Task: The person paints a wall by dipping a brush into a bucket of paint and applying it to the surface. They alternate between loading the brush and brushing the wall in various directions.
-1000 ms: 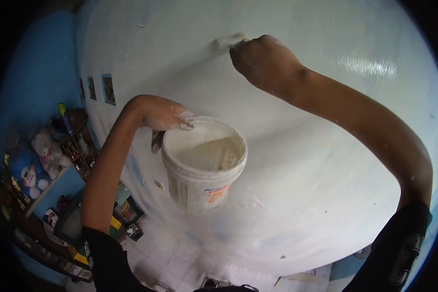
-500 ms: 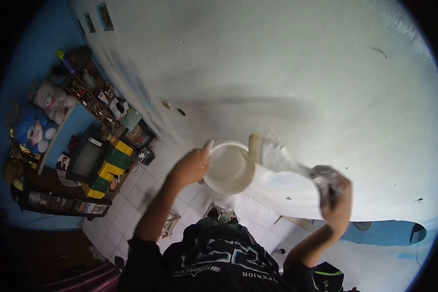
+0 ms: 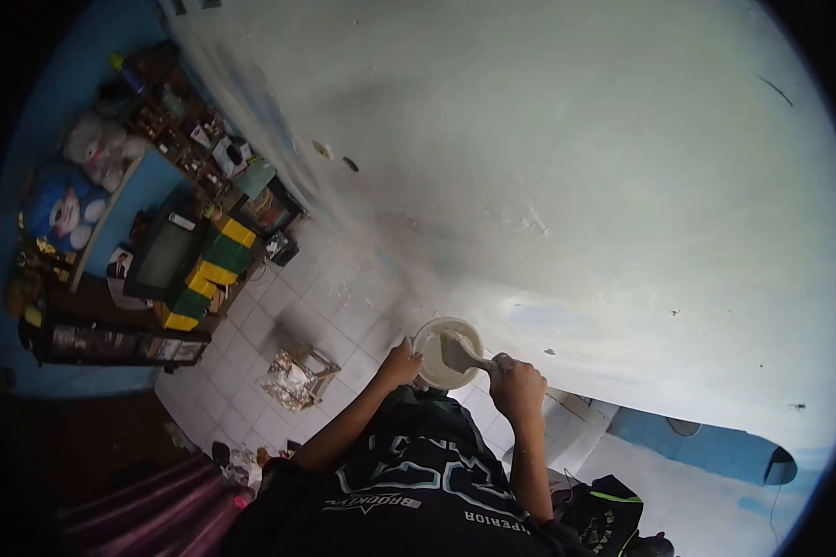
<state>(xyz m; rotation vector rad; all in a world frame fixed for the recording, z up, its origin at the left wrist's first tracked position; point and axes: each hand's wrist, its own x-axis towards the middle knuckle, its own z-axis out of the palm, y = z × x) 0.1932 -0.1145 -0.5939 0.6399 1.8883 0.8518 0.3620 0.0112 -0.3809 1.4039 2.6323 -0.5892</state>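
Observation:
A white paint bucket [image 3: 448,321] is held close in front of my body, with pale paint inside. My left hand [image 3: 400,363] is closed on the bucket's left rim. In my right hand [image 3: 517,382] is the handle of a wide paintbrush [image 3: 472,358], its head dipped inside the bucket. The bristle tips are hard to make out against the paint. Ahead of both hands rises a whitish wall [image 3: 576,176] with patches, scrapes and small marks.
Left stand a television [image 3: 163,260], a shelf of small items [image 3: 172,139] and stuffed toys [image 3: 65,204]. On the tiled floor [image 3: 279,306] sits a small stool [image 3: 318,373] with crumpled material. A black bag [image 3: 608,511] lies lower right, a purple curtain [image 3: 149,506] lower left.
The bucket has come down and closer to my body. My right hand has moved left and down, bringing the paintbrush from beside the bucket's rim into it. The view has shifted.

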